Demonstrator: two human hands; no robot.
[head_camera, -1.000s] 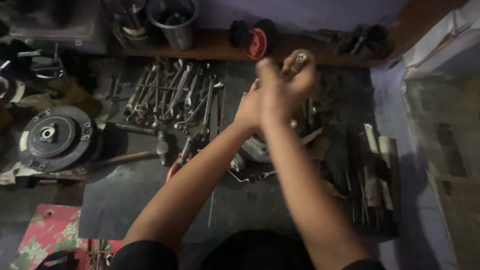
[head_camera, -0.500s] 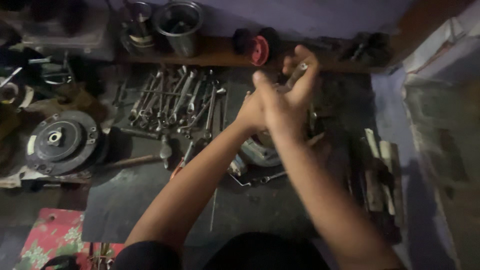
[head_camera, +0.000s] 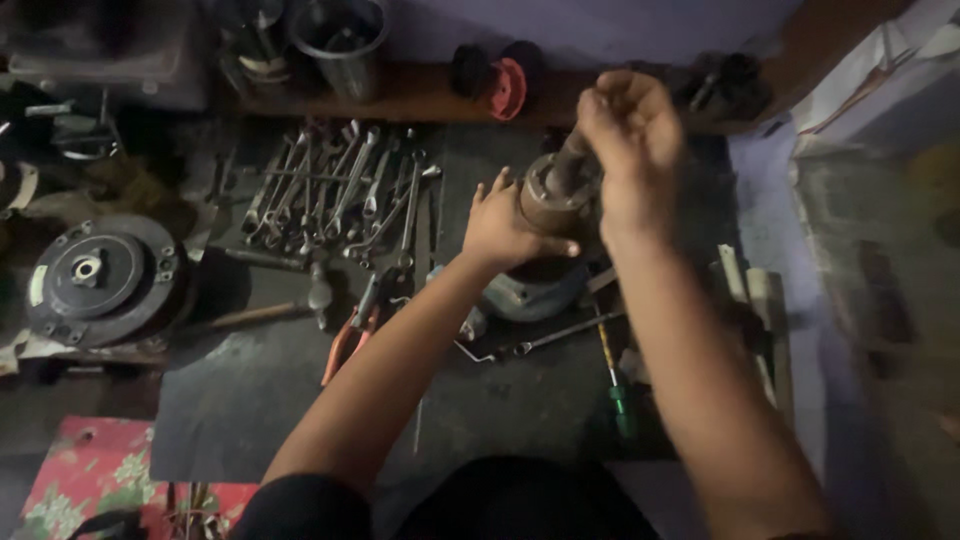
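Observation:
A brown cylindrical metal part (head_camera: 555, 195) with a shaft sticking up stands on a grey round housing (head_camera: 530, 290) on the dark mat. My left hand (head_camera: 505, 225) grips the cylinder's left side, thumb across its lower edge. My right hand (head_camera: 630, 130) is closed around the top of the shaft, above the part. What lies inside the right fist is hidden.
A row of wrenches (head_camera: 340, 190) lies at the mat's back left. A hammer (head_camera: 265, 310), orange-handled pliers (head_camera: 350, 335), a green-handled screwdriver (head_camera: 615, 385) and a black round clutch disc (head_camera: 100, 280) lie around. Metal cans (head_camera: 340, 35) and a red wheel (head_camera: 505, 90) stand on the back ledge.
My hands, pressed together over the part before, have separated: the left dropped to the cylinder's side, the right stays on top. The brown part now shows between them.

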